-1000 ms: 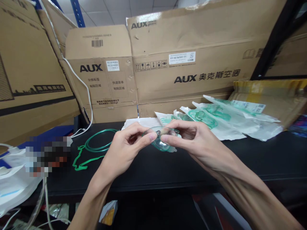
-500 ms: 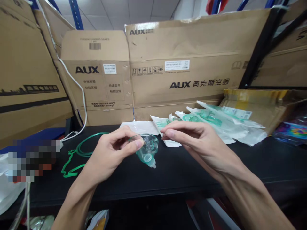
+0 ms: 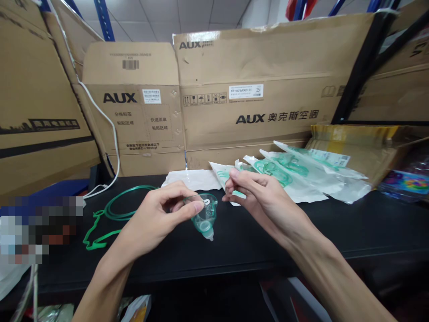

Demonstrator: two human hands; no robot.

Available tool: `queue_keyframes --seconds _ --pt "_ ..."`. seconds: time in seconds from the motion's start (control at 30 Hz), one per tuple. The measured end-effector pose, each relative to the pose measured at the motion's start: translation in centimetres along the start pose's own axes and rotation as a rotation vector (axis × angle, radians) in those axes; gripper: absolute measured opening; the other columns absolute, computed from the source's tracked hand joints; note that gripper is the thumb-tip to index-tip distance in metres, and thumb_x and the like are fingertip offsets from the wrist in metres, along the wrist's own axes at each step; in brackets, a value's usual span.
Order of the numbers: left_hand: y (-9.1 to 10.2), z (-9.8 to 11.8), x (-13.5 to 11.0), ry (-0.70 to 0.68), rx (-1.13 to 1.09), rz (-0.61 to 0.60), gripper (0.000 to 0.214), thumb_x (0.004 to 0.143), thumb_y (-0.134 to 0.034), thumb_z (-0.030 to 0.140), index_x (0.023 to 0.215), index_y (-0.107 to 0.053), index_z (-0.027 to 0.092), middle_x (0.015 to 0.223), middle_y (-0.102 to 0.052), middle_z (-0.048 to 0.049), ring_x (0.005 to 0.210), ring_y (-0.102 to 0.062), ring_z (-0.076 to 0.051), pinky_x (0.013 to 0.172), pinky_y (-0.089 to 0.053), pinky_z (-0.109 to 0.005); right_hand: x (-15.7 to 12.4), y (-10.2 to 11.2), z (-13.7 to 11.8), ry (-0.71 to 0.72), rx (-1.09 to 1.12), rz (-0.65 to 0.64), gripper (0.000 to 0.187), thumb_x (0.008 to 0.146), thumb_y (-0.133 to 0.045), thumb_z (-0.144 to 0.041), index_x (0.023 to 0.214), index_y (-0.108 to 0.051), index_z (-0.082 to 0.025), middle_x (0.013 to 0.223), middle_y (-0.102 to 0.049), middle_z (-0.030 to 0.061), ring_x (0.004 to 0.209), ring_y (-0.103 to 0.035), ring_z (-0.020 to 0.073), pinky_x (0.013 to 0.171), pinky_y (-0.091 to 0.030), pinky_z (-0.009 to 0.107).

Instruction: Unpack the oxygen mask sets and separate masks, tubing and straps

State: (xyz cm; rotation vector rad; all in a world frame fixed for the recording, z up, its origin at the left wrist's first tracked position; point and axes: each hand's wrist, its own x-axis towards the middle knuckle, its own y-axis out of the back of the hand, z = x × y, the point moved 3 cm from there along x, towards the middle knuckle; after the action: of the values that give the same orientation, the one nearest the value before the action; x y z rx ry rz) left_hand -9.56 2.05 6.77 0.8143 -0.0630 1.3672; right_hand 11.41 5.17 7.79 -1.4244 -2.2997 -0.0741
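Observation:
My left hand [image 3: 161, 214] grips a clear green oxygen mask [image 3: 203, 219] by its rim, thumb on the near side. A whitish connector points down from the mask's lower end, and a small white piece shows by my thumb tip. To the right, apart from the mask, my right hand [image 3: 258, 197] is raised with thumb and fingers drawn together; whether something small is between them I cannot make out. Left of my left wrist, a coil of green tubing [image 3: 114, 205] and a green elastic strap [image 3: 97, 243] lie on the black table [image 3: 234, 255].
Several white-and-clear pouches with green tubing [image 3: 288, 174] lie at the back right, beside an opened carton [image 3: 355, 134]. A flat white wrapper [image 3: 191, 180] lies behind my hands. Large cardboard boxes [image 3: 268, 62] wall the back. A white cable [image 3: 115, 134] hangs at left.
My right hand has turned, its thumb now higher and its fingers more curled. The mask in my left hand has shifted slightly down and left.

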Motion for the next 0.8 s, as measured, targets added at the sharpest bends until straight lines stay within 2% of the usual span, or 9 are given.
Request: queue_keyframes --seconds 0.17,0.27,0.37,0.5,0.63,0.73,0.8 --pt "-0.1 -0.2 0.2 0.008 0.012 -0.007 0.024 0.094 -0.069 0.045 0.085 -0.075 0.024 0.082 -0.061 0.0002 0.08 -0.052 -0.019 0.071 -0.035 -0.031 0.1 -0.1 0.2 0.014 0.041 -0.049 0.01 0.092 -0.076 -0.028 0.087 -0.077 -0.02 0.093 -0.065 0.0017 0.088 -0.06 0.0145 0.085 -0.051 0.03" --pt "-0.1 -0.2 0.3 0.006 0.007 -0.003 0.023 0.095 -0.069 0.043 0.085 -0.074 0.024 0.083 -0.061 -0.0001 0.081 -0.053 -0.019 0.073 -0.036 -0.031 0.2 -0.3 0.2 0.028 0.028 -0.058 0.011 0.093 -0.074 -0.027 0.086 -0.076 -0.019 0.092 -0.064 0.001 0.089 -0.059 0.0148 0.087 -0.05 0.03" --pt "-0.1 -0.2 0.2 -0.001 -0.014 0.009 0.022 0.094 -0.069 0.042 0.085 -0.074 0.023 0.083 -0.062 -0.0007 0.083 -0.054 -0.02 0.074 -0.037 -0.031 0.1 -0.6 0.2 0.034 -0.135 -0.047 0.021 0.094 -0.072 -0.038 0.083 -0.074 -0.021 0.092 -0.064 0.0015 0.094 -0.059 0.0183 0.088 -0.049 0.033" --pt "-0.1 -0.2 0.2 0.001 -0.024 0.002 0.023 0.094 -0.069 0.043 0.087 -0.075 0.022 0.085 -0.063 -0.0018 0.084 -0.056 -0.02 0.075 -0.04 -0.03 -0.1 -1.2 0.4 -0.018 -0.373 -0.168 0.022 0.091 -0.074 -0.043 0.084 -0.073 -0.022 0.086 -0.065 0.0005 0.09 -0.06 0.0198 0.085 -0.047 0.035" --pt "-0.2 -0.2 0.3 -0.005 -0.038 -0.004 0.022 0.094 -0.07 0.042 0.088 -0.076 0.022 0.084 -0.063 -0.0017 0.083 -0.056 -0.02 0.074 -0.041 -0.03 -0.1 -1.2 0.5 -0.027 -0.349 -0.185 0.019 0.088 -0.078 -0.042 0.091 -0.073 -0.024 0.089 -0.067 -0.0002 0.09 -0.062 0.0199 0.084 -0.047 0.034" --pt "-0.4 0.0 0.3 -0.014 -0.085 -0.006 0.019 0.093 -0.071 0.038 0.085 -0.075 0.022 0.083 -0.064 -0.0007 0.082 -0.056 -0.018 0.074 -0.041 -0.028 -0.1 -1.3 0.6 -0.041 -0.376 -0.223 0.017 0.092 -0.073 -0.04 0.088 -0.077 -0.024 0.084 -0.066 -0.0009 0.084 -0.059 0.0179 0.082 -0.045 0.033" --pt "-0.5 0.0 0.3 -0.023 -0.148 0.008 0.019 0.095 -0.07 0.038 0.085 -0.075 0.023 0.082 -0.064 0.0005 0.079 -0.055 -0.016 0.072 -0.041 -0.026 -0.2 -1.4 0.6 -0.047 -0.28 -0.243 0.019 0.094 -0.072 -0.039 0.085 -0.079 -0.023 0.082 -0.065 -0.0009 0.083 -0.058 0.0169 0.081 -0.045 0.032"
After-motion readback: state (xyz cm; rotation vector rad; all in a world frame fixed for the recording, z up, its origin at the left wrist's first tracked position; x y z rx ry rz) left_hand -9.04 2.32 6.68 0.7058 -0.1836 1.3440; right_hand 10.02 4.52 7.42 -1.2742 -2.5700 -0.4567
